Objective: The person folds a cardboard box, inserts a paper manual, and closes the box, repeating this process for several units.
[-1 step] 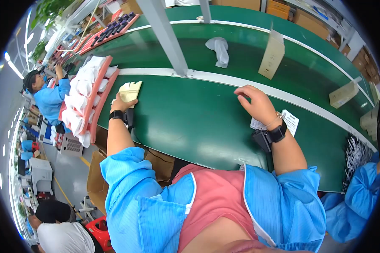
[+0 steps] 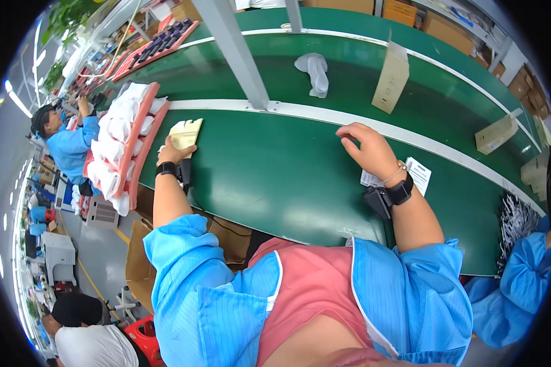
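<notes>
My left hand [image 2: 176, 151] grips a small cream carton [image 2: 187, 132] with open, notched flaps, at the left of the green worktable [image 2: 269, 177]. The fingers lie partly behind the carton. My right hand [image 2: 372, 151] hovers over the right part of the table, holding nothing; its fingers are bent loosely and the thumb stands apart. White printed sheets [image 2: 419, 175] lie beneath and beside my right wrist, partly covered by it. Each wrist wears a black strap with a dark device.
Pink trays [image 2: 139, 137] of white-wrapped items stand stacked at the left. On the green belt beyond the rail are a plastic bag [image 2: 315, 73] and upright cream boxes [image 2: 392, 79]. A grey post [image 2: 239, 55] rises from the rail. Shredded strips [image 2: 515, 226] and a blue-sleeved person are at the right.
</notes>
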`<action>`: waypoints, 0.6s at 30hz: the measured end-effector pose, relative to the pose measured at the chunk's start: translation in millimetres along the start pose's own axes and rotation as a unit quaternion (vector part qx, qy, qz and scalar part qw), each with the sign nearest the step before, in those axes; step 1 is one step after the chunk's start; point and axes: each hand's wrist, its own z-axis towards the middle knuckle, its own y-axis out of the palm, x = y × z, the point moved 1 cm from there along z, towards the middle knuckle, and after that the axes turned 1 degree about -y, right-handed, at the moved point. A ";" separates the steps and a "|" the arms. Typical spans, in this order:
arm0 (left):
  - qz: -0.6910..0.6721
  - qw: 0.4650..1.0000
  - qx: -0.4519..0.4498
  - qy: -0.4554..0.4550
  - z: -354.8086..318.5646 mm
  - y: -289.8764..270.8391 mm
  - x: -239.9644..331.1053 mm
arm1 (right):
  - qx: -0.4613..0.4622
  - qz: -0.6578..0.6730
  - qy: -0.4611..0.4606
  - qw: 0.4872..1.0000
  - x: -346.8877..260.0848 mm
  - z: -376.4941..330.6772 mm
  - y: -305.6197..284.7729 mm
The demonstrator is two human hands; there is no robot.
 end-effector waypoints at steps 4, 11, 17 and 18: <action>-0.010 1.000 -0.003 0.004 -1.9 -4.1 12.6 | -0.010 -0.003 0.010 1.000 5.2 -3.0 0.8; -0.106 0.985 0.117 0.071 -16.6 -30.6 18.9 | 0.012 0.017 0.007 1.000 3.3 -2.2 0.8; -0.268 0.924 0.176 0.208 -53.9 -67.8 67.8 | 0.009 0.016 0.007 1.000 7.0 -1.0 2.1; -0.303 0.905 0.184 0.235 -69.5 -76.7 83.1 | 0.009 0.015 0.009 1.000 7.2 -0.7 1.9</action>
